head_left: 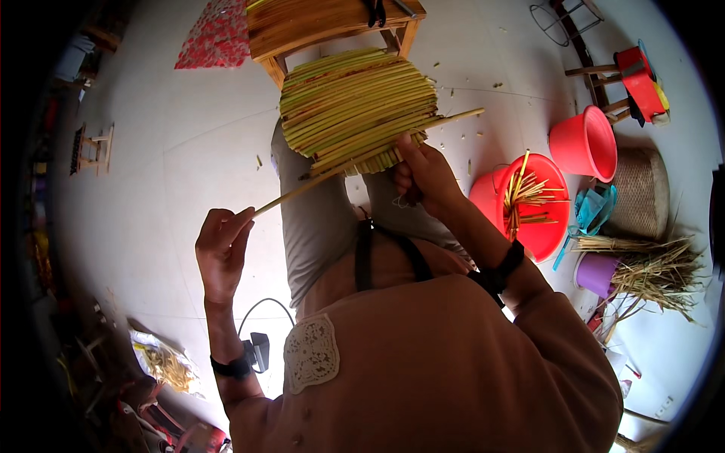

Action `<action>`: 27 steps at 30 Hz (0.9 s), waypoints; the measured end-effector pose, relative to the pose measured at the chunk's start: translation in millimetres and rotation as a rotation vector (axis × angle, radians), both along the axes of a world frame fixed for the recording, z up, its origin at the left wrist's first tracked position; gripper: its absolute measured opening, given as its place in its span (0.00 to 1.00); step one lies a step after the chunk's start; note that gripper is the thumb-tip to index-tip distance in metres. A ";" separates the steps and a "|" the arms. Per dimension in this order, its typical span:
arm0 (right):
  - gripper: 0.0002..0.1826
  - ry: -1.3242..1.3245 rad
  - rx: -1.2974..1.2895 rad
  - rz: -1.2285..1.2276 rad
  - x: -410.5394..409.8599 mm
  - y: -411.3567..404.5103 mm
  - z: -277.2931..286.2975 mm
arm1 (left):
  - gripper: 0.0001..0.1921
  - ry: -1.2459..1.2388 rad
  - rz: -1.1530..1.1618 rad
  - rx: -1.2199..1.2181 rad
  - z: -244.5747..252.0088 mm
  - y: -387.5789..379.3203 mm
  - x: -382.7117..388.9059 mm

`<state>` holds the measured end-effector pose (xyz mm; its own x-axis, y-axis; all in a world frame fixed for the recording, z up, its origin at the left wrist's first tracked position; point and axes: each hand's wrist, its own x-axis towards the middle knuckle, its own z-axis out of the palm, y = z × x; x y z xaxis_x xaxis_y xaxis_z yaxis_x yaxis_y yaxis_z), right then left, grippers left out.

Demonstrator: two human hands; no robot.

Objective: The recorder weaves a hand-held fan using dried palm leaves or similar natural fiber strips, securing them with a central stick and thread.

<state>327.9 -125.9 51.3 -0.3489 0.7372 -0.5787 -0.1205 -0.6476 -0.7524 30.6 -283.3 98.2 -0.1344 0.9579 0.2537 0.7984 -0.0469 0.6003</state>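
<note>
A rounded panel of yellow-green plant stalks [357,107], laid side by side, rests at my knees against a wooden stool. One longer loose stalk [294,195] lies slantwise across the panel's near edge. The fingertips of my left hand [224,243] pinch its lower left end. At the panel's near right edge, my right hand [422,175] grips the edge, with its thumb by the stalk. A thin pale thread [401,201] hangs in a loop below the right fingers. Those fingers are partly hidden, so I cannot tell whether they also grip the stalk.
The wooden stool [317,28] bears a dark-handled tool [375,12]. To the right stand a red bucket [555,238] of cut stalks [527,195], another red bucket [575,144], a woven basket [640,192] and a purple container [597,274] by dry stalks. Cut bits lie on the floor.
</note>
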 end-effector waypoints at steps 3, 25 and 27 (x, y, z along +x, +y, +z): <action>0.25 -0.021 0.030 0.018 2.1 -0.3 -4.7 | 0.13 -0.014 -0.003 -0.006 -3.4 4.5 5.9; 0.16 0.100 -0.194 0.203 1.5 -47.4 -7.5 | 0.13 0.128 -0.014 0.052 -25.2 -18.6 -2.0; 0.15 0.066 -0.231 0.215 4.8 -50.9 -11.8 | 0.13 0.130 -0.021 0.048 -28.4 -17.3 -3.8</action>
<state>332.7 -176.8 39.5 -0.5247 0.4943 -0.6931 -0.0059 -0.8163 -0.5776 26.8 -300.6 69.8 -0.0771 0.9465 0.3133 0.8677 -0.0910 0.4887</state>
